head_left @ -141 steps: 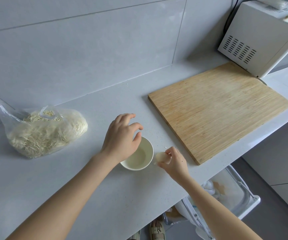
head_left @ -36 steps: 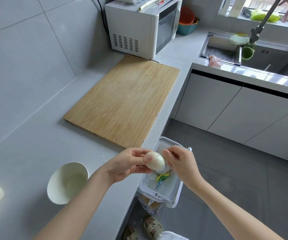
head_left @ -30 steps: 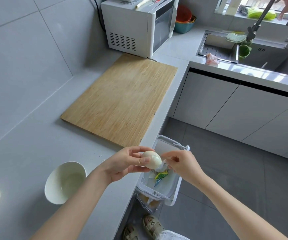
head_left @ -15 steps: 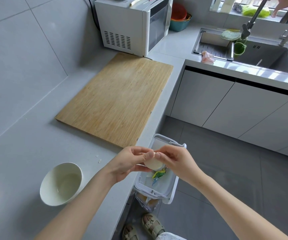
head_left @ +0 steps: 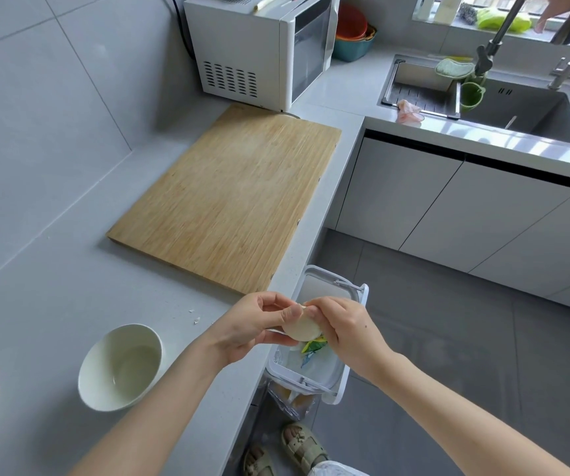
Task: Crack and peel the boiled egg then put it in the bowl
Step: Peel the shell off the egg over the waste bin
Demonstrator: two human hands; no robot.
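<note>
The egg (head_left: 303, 329) is held up off the counter edge, directly above the waste bin (head_left: 340, 389) hung below the worktop. It is pinched by the left hand (head_left: 254, 326), thumb on top and fingers curled under, closed round its left side. The right hand (head_left: 340, 326) is closed on its upper right end, fingertips (head_left: 311, 309) pressed to the surface, apparently picking at shell; whether any shell is left there can't be told, as that part is hidden.

Handling, as judged: light, soft, wet-smooth where bared, so slippery and easily gouged or split if squeezed. It is best gripped round the middle w/ a loose cupped hold, not by the ends, and lowered into the bowl (head_left: 120, 367) rather than dropped.

The bowl stands on the counter (head_left: 53, 304) near the left forearm, apart from the egg, open side tilted toward the camera, w/ nothing seen inside except perhaps a little liquid. Small shell bits (head_left: 195, 319) lie between bowl and cutting board (head_left: 228, 201). Nothing is placed between egg and bowl; only the left forearm itself crosses that path.

Farther back the microwave (head_left: 259, 49) is set behind the board; the sink (head_left: 523, 104) lies well apart to the right. Neither is in the way.
</note>
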